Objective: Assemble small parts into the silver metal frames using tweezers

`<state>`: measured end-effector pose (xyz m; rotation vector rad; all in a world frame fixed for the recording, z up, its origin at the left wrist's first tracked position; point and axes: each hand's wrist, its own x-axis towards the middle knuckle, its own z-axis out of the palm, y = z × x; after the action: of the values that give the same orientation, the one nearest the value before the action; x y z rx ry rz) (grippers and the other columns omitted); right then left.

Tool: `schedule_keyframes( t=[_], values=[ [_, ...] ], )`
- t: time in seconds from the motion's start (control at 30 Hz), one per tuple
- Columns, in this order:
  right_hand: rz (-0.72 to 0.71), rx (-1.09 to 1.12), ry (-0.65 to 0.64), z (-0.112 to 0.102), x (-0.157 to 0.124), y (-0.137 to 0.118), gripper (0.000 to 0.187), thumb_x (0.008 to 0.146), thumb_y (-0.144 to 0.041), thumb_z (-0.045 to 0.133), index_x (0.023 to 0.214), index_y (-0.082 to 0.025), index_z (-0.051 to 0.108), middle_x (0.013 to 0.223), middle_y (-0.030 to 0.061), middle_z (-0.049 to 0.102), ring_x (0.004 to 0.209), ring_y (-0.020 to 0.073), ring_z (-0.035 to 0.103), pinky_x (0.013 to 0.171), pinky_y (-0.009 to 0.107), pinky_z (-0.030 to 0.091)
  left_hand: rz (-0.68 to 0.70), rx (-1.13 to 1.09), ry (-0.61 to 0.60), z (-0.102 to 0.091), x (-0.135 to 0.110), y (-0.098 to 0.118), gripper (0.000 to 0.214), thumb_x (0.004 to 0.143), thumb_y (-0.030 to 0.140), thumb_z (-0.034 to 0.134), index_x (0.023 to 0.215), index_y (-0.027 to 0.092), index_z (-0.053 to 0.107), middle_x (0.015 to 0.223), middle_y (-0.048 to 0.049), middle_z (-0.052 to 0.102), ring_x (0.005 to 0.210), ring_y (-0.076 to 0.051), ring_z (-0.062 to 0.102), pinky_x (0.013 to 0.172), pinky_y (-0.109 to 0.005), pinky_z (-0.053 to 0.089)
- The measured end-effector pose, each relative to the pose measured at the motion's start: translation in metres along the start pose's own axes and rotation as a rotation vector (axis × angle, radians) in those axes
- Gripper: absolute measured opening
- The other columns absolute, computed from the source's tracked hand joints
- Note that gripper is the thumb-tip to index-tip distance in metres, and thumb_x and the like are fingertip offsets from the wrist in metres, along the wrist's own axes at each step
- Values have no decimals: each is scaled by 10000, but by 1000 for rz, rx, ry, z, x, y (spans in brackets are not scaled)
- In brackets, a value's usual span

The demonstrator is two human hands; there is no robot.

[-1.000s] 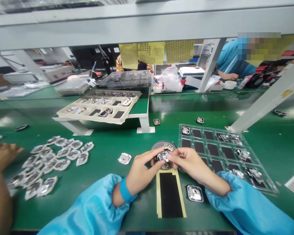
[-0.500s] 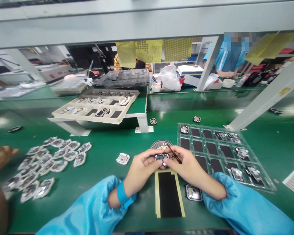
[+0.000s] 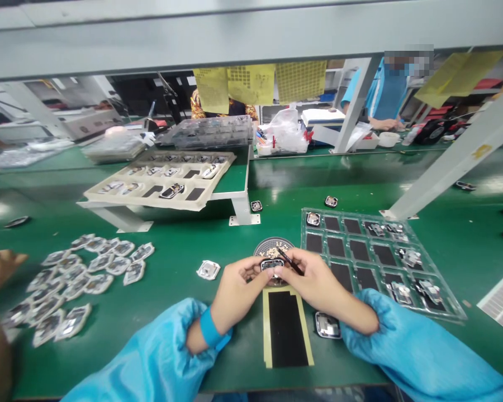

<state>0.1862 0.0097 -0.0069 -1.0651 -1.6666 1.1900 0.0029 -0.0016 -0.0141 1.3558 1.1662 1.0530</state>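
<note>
Left grip (image 3: pixel 240 286) and right grip (image 3: pixel 316 282) closed on device (image 3: pixel 272 264), black tweezers (image 3: pixel 290 261) in right, yellow sheets (image 3: pixel 251 85) illegible

In the grip: small rounded-square casing (image 3: pixel 272 263), silvery rim looks metallic and shiny; slim black rod-like tool (image 3: pixel 290 261), smooth. Below the grip: flat black rectangular pad (image 3: pixel 287 329), matt. Right: clear plastic compartment tray (image 3: pixel 347 248), glossy. Around: green tabletop (image 3: pixel 151 290), smooth, reflective.

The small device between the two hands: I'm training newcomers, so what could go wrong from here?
The black tool in the right hand is close to the held device and might scratch it. Bumping the round dish just beyond could spill its small pieces. The right sleeve might brush the unit beside it.
</note>
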Motion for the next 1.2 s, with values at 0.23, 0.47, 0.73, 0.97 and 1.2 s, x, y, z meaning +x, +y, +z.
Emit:
schedule_keyframes(
  t=[0.23, 0.47, 0.73, 0.97, 1.2],
  values=[
    [-343, -273, 71, -21, 4, -3, 99, 955, -258, 627, 994, -190, 687, 926, 48, 648, 866, 180, 623, 777, 314, 510, 305, 468, 10, -5, 1, 2, 174, 890, 176, 651, 1031, 200, 749, 821, -15, 689, 694, -138, 586, 684, -265, 487],
    [-515, -419, -26, -21, 0, 9, 145, 956, -190, 616, 1080, -214, 687, 937, 50, 649, 848, 171, 636, 723, 297, 534, 312, 490, -6, -4, -1, 3, 238, 890, 128, 621, 1081, 212, 735, 811, 2, 659, 679, -125, 561, 666, -248, 467],
    [-529, -576, -47, -21, -3, 10, 212, 939, -121, 582, 1093, -229, 679, 979, 54, 649, 847, 174, 665, 728, 296, 569, 324, 506, -21, -6, -1, 2, 238, 886, 127, 598, 1069, 203, 729, 779, 3, 623, 677, -136, 527, 643, -257, 437],
    [-561, -591, -18, -19, -3, 14, 216, 929, -117, 582, 1101, -221, 661, 1016, 61, 651, 874, 178, 668, 765, 302, 578, 298, 506, -14, -6, -2, 4, 204, 863, 118, 592, 998, 191, 727, 765, 3, 614, 647, -132, 503, 617, -259, 416],
    [-437, -583, -120, -18, -3, 9, 153, 956, -165, 543, 1082, -217, 614, 1034, 67, 625, 872, 191, 638, 738, 325, 548, 310, 485, -29, -5, -3, 4, 305, 850, 70, 574, 1063, 209, 743, 756, 7, 631, 641, -128, 514, 606, -246, 418]
  ],
)
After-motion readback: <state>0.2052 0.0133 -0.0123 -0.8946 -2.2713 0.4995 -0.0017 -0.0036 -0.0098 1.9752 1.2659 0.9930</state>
